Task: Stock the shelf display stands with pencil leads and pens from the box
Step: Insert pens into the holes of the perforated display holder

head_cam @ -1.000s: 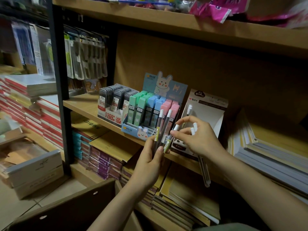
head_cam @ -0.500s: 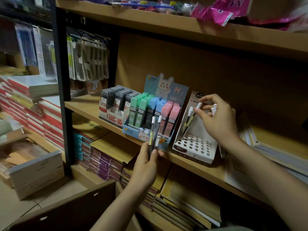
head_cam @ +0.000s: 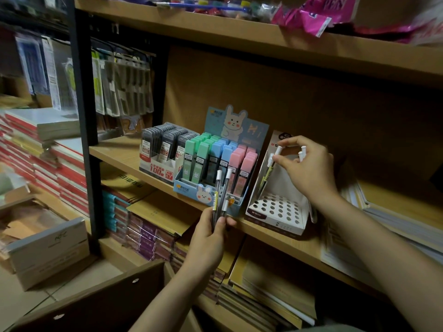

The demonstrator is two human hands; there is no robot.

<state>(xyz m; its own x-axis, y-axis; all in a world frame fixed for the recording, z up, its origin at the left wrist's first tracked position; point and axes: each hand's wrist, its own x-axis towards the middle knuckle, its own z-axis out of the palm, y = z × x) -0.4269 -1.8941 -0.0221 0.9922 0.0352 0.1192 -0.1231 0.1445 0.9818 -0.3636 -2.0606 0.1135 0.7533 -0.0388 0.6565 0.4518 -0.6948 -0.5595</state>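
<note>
At centre frame the left hand grips a small bundle of clear pens with white caps, upright, in front of the wooden shelf's front edge. To the right, the right hand pinches one white-capped pen by its top between thumb and forefinger, with more white caps showing in its curled fingers; that pen leans into the white cardboard pen stand with round holes, whose holes are mostly unfilled. Just left stands the blue rabbit-printed display box of green, blue and pink lead cases, reading "Hi". Beside it the grey lead-case box reads "100", "HB" and "0.7". Open room lies above the stands, beneath the upper shelf board.
</note>
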